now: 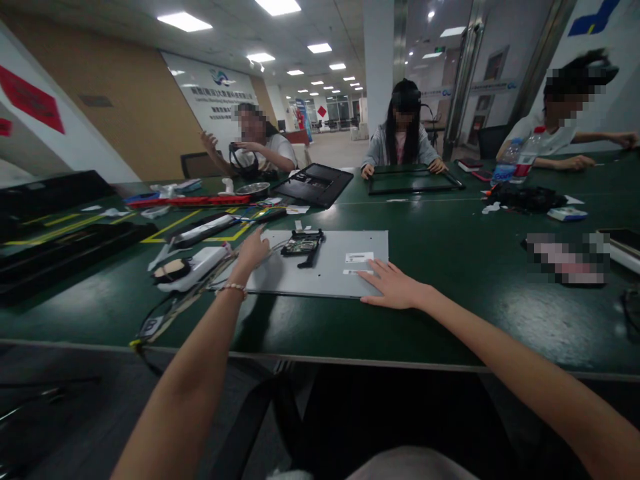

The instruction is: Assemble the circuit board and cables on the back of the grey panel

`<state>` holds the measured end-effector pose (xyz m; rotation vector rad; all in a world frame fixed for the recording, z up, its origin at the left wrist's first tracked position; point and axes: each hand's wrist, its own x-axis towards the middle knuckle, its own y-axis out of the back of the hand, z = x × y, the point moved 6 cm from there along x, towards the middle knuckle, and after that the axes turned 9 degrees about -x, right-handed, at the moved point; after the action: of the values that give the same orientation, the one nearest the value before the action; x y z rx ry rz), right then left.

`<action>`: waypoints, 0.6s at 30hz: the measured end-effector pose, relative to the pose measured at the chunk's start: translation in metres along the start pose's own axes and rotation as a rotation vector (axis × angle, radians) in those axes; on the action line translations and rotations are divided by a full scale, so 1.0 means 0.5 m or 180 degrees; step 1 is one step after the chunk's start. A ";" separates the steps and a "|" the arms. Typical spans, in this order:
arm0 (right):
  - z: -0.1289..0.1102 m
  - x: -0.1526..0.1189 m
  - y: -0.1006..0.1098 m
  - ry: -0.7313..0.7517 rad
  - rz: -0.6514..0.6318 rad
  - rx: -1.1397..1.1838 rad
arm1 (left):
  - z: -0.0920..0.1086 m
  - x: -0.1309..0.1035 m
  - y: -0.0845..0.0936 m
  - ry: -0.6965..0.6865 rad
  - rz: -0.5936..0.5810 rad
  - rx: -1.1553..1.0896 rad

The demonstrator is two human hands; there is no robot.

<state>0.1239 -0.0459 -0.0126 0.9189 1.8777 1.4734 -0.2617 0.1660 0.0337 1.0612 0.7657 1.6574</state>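
A flat silver-grey panel (340, 280), like the back of a display screen, lies on the table before me. A small green circuit board (302, 245) in a black bracket sits on its upper left part, with a black strip reaching down from it. My right hand (397, 285) rests open, fingers spread, on the panel's lower right corner beside two white labels (359, 257). At the panel's left end is my left hand (253, 251), its fingers stretched forward and partly hidden by the hand itself. Thin cables run close to it.
A white device with cables (195, 268) lies left of the panel. Long black frames (65, 253) occupy the far left. Across the green table (450, 320), a black casing (320, 183) lies near one person; another person handles a black frame (415, 181). Bottles (527, 157) stand right.
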 end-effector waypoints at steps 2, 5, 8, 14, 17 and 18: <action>0.005 -0.007 -0.001 -0.0014 -0.0018 0.0027 | -0.045 -0.005 0.014 0.0190 -0.0068 -0.0071; 0.014 -0.024 -0.004 -0.0021 -0.0037 0.0073 | -0.086 -0.005 0.024 0.0291 -0.0145 -0.0213; 0.021 -0.043 -0.007 0.0005 -0.0078 0.0130 | -0.099 -0.004 0.021 0.0333 -0.0276 -0.0345; 0.044 -0.073 -0.009 0.0061 -0.0098 0.0318 | -0.107 -0.018 0.009 0.0624 -0.0233 -0.0786; 0.072 -0.084 -0.009 0.0014 -0.0085 0.0715 | -0.114 -0.028 0.006 0.0857 -0.0127 -0.1029; 0.085 -0.086 -0.007 -0.0065 -0.0007 0.0898 | -0.114 -0.031 0.006 0.0897 -0.0100 -0.1099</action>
<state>0.1825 -0.0564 -0.0244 1.0538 2.1053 1.2111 -0.3127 0.1504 0.0078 0.5793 0.6384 1.8534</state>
